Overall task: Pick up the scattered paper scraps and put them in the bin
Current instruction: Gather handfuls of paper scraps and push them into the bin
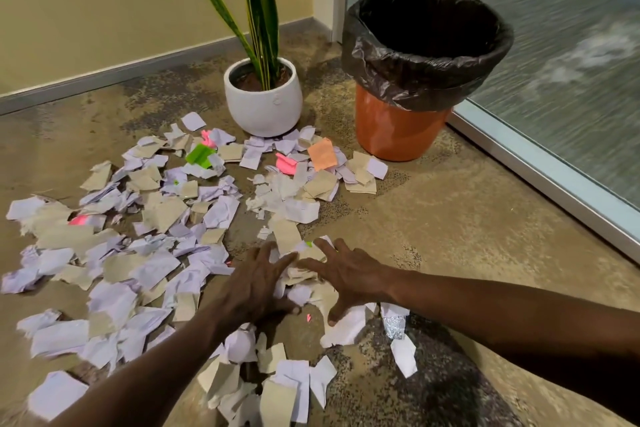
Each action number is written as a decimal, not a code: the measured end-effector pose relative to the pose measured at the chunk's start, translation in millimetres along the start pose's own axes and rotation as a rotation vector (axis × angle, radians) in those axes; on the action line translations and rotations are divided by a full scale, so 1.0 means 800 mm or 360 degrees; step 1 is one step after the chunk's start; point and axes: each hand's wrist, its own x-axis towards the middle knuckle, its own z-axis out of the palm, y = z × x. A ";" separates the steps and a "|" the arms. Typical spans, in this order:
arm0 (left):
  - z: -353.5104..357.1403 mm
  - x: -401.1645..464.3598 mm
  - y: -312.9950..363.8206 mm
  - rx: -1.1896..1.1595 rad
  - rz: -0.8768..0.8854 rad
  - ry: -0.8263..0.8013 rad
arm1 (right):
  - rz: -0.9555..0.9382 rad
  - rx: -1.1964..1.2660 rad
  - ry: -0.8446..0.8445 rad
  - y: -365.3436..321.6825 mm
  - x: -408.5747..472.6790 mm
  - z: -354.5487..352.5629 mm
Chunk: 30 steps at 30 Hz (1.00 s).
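Several white, beige, pink, green and orange paper scraps (162,211) lie scattered across the floor from the left edge to the bin. The bin (398,128) is orange with a black liner (408,76) and stands at the back right, its mouth open and dark inside. My left hand (256,284) and my right hand (346,279) are low over a small heap of scraps (304,270) in the middle foreground. Both hands have spread fingers that touch the heap from either side. Neither hand holds a scrap.
A white pot (263,104) with a tall green plant stands left of the bin, with scraps against its base. A glass wall with a metal frame (540,166) runs along the right. A yellow wall with a grey skirting closes the back left.
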 end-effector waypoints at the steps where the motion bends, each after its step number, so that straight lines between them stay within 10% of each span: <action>1: -0.001 -0.002 0.003 -0.0037 -0.0001 0.0057 | -0.0002 0.0016 0.0055 0.000 0.001 0.003; 13: 0.004 -0.013 0.036 -0.0468 0.0172 0.0341 | 0.0273 0.0866 0.0269 0.007 0.019 0.002; 30: -0.067 -0.003 0.022 -0.1255 -0.0309 0.0842 | 0.0560 0.1597 0.0352 0.070 0.005 -0.112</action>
